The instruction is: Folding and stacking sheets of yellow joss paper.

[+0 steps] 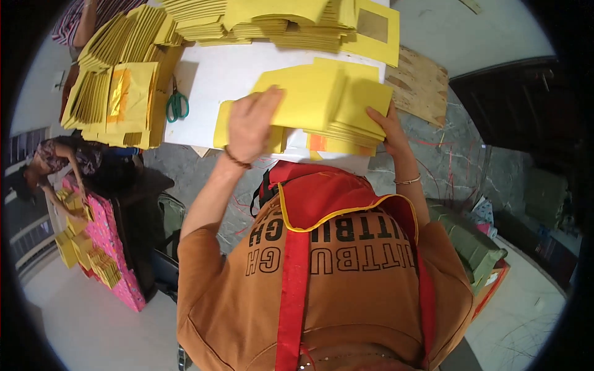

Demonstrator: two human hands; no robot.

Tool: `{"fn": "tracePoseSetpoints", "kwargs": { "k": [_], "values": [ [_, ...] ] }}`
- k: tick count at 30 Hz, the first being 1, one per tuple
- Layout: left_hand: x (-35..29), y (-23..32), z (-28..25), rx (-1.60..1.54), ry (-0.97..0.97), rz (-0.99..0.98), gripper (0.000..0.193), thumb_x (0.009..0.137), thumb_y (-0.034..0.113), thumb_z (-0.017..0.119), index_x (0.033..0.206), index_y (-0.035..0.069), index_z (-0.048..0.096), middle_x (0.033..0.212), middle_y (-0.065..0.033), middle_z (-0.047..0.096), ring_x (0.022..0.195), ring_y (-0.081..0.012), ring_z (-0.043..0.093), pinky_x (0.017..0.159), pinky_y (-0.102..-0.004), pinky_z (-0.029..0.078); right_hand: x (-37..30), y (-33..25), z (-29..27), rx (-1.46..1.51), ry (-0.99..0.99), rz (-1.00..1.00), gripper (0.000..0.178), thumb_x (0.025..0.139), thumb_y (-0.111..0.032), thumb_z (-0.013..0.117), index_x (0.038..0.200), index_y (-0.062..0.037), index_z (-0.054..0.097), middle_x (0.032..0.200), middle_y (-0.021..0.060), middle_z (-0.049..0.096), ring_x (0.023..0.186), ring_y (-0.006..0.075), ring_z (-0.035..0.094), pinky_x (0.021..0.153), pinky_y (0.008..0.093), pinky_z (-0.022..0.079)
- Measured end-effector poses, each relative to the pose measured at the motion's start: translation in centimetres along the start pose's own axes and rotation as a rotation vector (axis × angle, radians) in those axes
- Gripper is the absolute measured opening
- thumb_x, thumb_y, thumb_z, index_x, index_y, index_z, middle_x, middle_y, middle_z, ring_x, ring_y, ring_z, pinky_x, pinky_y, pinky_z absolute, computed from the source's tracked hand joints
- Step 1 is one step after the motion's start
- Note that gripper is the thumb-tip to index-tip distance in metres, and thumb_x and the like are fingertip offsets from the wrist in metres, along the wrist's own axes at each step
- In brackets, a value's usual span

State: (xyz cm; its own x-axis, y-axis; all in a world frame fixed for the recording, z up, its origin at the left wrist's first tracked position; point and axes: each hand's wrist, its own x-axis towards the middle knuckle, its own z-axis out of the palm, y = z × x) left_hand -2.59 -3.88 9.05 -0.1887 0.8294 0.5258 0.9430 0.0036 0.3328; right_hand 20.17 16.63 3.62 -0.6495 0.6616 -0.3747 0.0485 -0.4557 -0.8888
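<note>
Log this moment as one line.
left hand: at left edge of yellow envelopes; right hand: holding their right edge; nearby: green scissors, white table

Your envelopes [303,99] are yellow, your table [204,74] white, your scissors [177,105] green-handled; you wear a brown shirt [359,303] with black lettering and a red apron [328,188] edged in yellow, while the floor [442,170] is veined grey, the cloth [111,241] speckled pink

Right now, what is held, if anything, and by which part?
The right hand holds yellow envelopes at their right edge; the left hand is blurred, its hold unclear.
</note>
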Motion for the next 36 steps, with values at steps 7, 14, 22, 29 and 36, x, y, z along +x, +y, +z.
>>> {"fn": "tracePoseSetpoints", "kwargs": {
  "k": [7,14,22,29,36],
  "values": [
    [4.0,4.3,8.7,0.134,-0.036,0.263,0.043,0.068,0.009,0.056,0.111,0.004,0.056,0.110,-0.0088,0.058,0.086,-0.0189,0.052,0.070,-0.0315,0.039,0.2,1.4,-0.5,0.014,-0.006,-0.055,0.063,0.085,-0.007,0.052,0.140,-0.0087,0.020,0.133,0.0095,0.038,0.120,0.0198,0.041,0.095,0.0304,0.038],
    [4.1,4.6,9.3,0.209,-0.234,0.290,0.043,0.069,0.012,0.058,0.111,0.004,0.055,0.114,-0.0095,0.055,0.089,-0.0190,0.051,0.070,-0.0314,0.038,-0.6,0.4,0.4,-0.020,0.080,0.018,0.057,0.093,-0.026,0.041,0.141,-0.0089,0.016,0.139,0.0101,0.030,0.123,0.0195,0.036,0.099,0.0312,0.033],
    [5.3,4.7,7.9,0.140,-0.502,0.234,0.057,0.071,0.021,0.063,0.123,0.001,0.048,0.127,-0.0163,0.046,0.105,-0.0270,0.047,0.084,-0.0374,0.038,-0.3,0.7,0.4,-0.022,0.057,-0.052,0.071,0.084,-0.023,0.060,0.138,-0.0040,0.017,0.131,0.0109,0.037,0.119,0.0217,0.041,0.097,0.0325,0.036],
    [4.2,0.5,9.2,-0.967,-0.254,-0.682,0.115,0.072,0.028,0.075,0.140,0.007,-0.016,0.142,-0.0282,0.015,0.134,-0.0285,0.017,0.108,-0.0371,0.019,-1.1,1.7,0.3,0.050,-0.020,-0.237,0.078,0.077,-0.012,0.066,0.138,-0.0045,0.018,0.128,0.0100,0.039,0.117,0.0213,0.041,0.096,0.0336,0.037],
    [4.8,1.2,8.0,-1.419,-0.249,-0.729,0.121,0.071,0.012,0.076,0.138,0.012,-0.024,0.133,-0.0232,0.037,0.120,-0.0247,0.041,0.099,-0.0353,0.035,-2.2,-0.4,0.1,-0.046,0.008,-0.478,0.092,0.069,-0.004,0.067,0.142,-0.0126,0.012,0.130,0.0088,0.037,0.118,0.0216,0.039,0.097,0.0346,0.037]
  ]
}}
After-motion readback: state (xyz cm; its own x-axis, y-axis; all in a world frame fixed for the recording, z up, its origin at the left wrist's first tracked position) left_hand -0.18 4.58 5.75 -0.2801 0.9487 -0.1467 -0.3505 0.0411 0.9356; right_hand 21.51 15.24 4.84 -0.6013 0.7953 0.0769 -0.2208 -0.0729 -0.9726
